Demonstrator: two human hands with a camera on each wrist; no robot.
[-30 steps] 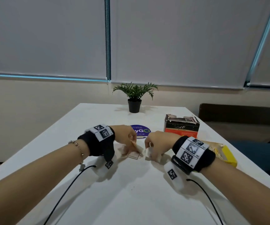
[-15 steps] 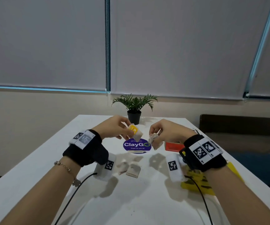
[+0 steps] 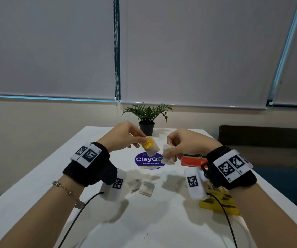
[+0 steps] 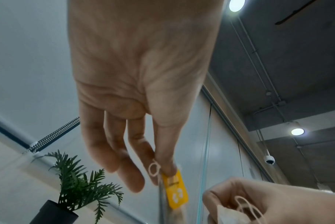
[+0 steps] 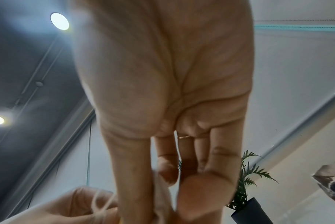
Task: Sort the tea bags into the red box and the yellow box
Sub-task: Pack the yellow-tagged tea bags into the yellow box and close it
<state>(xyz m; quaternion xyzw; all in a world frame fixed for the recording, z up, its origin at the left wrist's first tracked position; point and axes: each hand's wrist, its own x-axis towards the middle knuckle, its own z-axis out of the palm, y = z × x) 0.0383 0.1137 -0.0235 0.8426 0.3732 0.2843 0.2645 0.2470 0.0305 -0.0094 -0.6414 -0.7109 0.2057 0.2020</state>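
Observation:
My left hand is raised over the table and pinches a tea bag with a yellow tag between thumb and fingers; the left wrist view shows the yellow tag under the thumb. Just to its right, my right hand pinches a pale tea bag with no coloured tag showing. Two more tea bags lie on the white table below. The red box stands behind my right wrist. The yellow box lies under my right forearm, partly hidden.
A potted plant stands at the table's far edge. A round purple sticker lies flat beneath the hands. Black cables trail from both wrist cameras toward me. A dark bench sits to the right of the table.
Both hands have risen from the table, each lifting a tea bag, and now hold them up side by side. Two bags stayed on the table.

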